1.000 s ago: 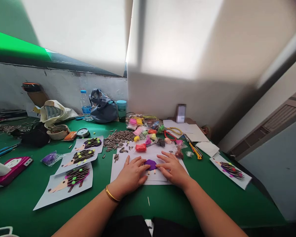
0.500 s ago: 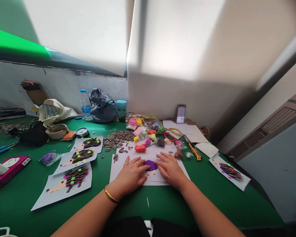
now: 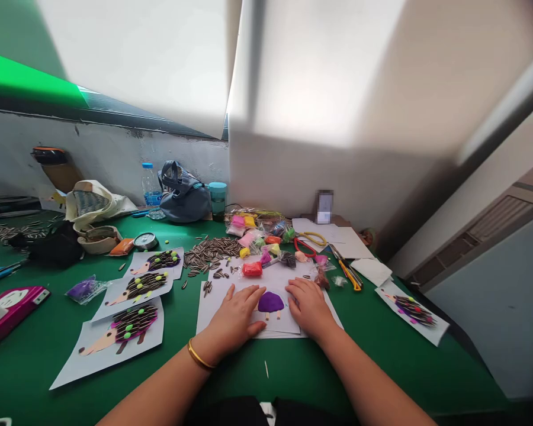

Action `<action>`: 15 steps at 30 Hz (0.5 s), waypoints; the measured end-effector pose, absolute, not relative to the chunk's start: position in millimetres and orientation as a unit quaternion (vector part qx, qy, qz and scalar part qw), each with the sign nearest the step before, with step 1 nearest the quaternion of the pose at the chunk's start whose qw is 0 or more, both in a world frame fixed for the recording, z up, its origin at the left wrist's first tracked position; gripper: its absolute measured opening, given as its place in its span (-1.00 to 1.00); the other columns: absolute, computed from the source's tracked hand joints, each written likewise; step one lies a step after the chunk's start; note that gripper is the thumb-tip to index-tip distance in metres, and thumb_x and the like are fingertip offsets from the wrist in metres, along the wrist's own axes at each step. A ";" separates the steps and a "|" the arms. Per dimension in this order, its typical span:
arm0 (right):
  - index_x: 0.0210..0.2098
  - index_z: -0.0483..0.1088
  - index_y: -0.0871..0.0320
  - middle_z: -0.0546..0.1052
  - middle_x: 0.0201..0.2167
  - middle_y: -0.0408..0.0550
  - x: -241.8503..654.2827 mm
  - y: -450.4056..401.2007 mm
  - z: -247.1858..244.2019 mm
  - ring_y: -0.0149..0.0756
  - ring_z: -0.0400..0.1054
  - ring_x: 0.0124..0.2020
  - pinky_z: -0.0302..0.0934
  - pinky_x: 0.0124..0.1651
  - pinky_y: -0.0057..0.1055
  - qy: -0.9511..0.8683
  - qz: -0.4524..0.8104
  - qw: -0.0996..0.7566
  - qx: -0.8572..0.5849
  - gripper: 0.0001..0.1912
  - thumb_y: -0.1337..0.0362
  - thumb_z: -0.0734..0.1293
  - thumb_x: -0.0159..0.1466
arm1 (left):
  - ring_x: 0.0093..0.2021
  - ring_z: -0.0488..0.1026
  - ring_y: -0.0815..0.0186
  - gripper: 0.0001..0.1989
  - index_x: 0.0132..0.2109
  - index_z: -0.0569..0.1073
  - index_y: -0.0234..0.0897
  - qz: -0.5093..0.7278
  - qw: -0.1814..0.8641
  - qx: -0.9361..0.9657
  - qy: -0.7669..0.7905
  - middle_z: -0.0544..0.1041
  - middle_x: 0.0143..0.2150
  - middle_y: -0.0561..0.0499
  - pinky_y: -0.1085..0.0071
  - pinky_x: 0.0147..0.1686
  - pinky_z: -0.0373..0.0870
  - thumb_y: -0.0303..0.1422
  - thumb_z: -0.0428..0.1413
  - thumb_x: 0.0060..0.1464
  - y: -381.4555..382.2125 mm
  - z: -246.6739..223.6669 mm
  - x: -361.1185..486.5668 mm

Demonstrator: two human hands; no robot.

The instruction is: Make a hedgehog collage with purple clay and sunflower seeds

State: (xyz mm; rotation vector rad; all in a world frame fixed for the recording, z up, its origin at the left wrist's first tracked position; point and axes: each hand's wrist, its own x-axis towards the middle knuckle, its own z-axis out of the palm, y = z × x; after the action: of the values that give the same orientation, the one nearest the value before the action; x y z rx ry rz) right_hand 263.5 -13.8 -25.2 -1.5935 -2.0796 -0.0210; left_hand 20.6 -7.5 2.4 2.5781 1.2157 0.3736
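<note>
On white paper (image 3: 288, 327) in front of me lies a purple clay hedgehog body (image 3: 270, 302) with small pale legs below it; its left end is partly covered by my fingers. My left hand (image 3: 235, 313) rests flat on the paper at the body's left, fingers stretched out and holding nothing. At the right edge of the top sheet sits my right hand (image 3: 310, 307), fingers extended and loosely bent, a small gap from the purple clay. A red clay packet (image 3: 251, 269) and a few sunflower seeds (image 3: 208, 288) lie just beyond my hands.
A heap of sunflower seeds (image 3: 211, 253) is at the back, beside bagged coloured clay (image 3: 249, 238). Finished hedgehog pictures (image 3: 122, 334) lie left, another picture (image 3: 412, 310) right. Scissors (image 3: 305, 245) and a yellow cutter (image 3: 349, 273) are back right. A toothpick (image 3: 266, 369) lies in front.
Both hands have drawn apart from the purple clay, the left one leftward and the right one rightward, so more of the body shows. The camera view has shifted slightly.
</note>
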 end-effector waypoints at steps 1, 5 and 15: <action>-0.04 0.49 0.05 0.51 0.05 0.01 263.6 -14.1 -24.6 -0.07 0.26 0.17 0.02 0.26 0.01 -0.771 -0.009 0.262 -0.581 -0.68 0.36 0.23 0.26 | 0.33 0.16 0.06 -0.30 0.35 0.12 -0.15 0.130 0.130 0.889 0.419 0.25 0.34 -0.17 -0.16 0.32 -0.12 -0.26 0.16 0.10 -7.0 1.5 20.2; -0.03 0.50 -0.07 0.48 0.11 -0.08 261.5 -17.1 -20.8 -0.07 0.21 0.22 -0.12 0.31 0.09 -0.808 -0.009 0.251 -0.533 -0.62 0.39 0.25 0.24 | 0.32 0.17 0.02 -0.40 0.30 0.22 -0.12 0.129 0.107 0.899 0.405 0.25 0.33 -0.18 -0.16 0.30 -0.09 -0.20 0.13 0.14 -6.9 -1.6 19.4; 0.05 0.46 -0.11 0.41 0.19 -0.09 257.0 -21.4 -13.0 -0.05 0.14 0.27 -0.21 0.33 0.16 -0.823 0.015 0.222 -0.522 -0.61 0.30 0.26 0.26 | 0.29 0.21 0.00 -0.46 0.27 0.28 -0.17 0.126 0.071 0.902 0.407 0.29 0.32 -0.18 -0.16 0.30 -0.09 -0.17 0.08 0.18 -9.2 -1.3 23.0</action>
State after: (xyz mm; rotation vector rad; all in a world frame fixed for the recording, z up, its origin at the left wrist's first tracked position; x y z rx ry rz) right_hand 257.0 -21.4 -13.0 -1.4434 -2.2736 0.0421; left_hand 23.0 -9.2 -1.3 2.7122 1.2245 0.3777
